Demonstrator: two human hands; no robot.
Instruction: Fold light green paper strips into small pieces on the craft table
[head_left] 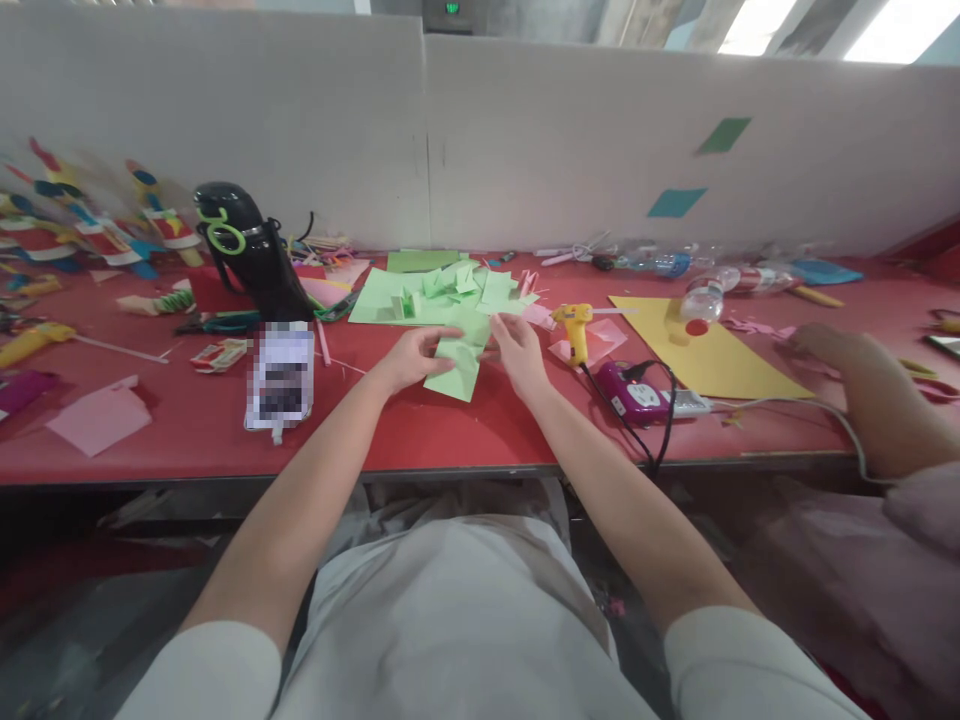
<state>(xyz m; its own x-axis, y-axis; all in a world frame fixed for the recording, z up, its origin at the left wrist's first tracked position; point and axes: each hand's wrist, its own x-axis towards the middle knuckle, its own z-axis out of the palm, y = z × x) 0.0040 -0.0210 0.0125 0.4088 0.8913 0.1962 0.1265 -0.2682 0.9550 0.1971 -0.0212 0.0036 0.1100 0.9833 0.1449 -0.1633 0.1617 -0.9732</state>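
On your left, a black bottle (262,270) with a green ring (226,238) stands behind a blurred-out whitish object (281,375) — farther out lie pink paper (101,415) and a yellow glue gun (37,345). To your right, a clear plastic bottle (703,299) rests on a yellow sheet (731,365), near a purple power socket (637,394) — and your pale partition (562,140) bears green (725,135) and teal pieces (677,203).

No words or numbers can be read here. The green sign (451,8) at the top glows, but it is too small to read. The bottle's blue label (673,264) and the print on the little red and white pack (218,355) are too blurry to make out.
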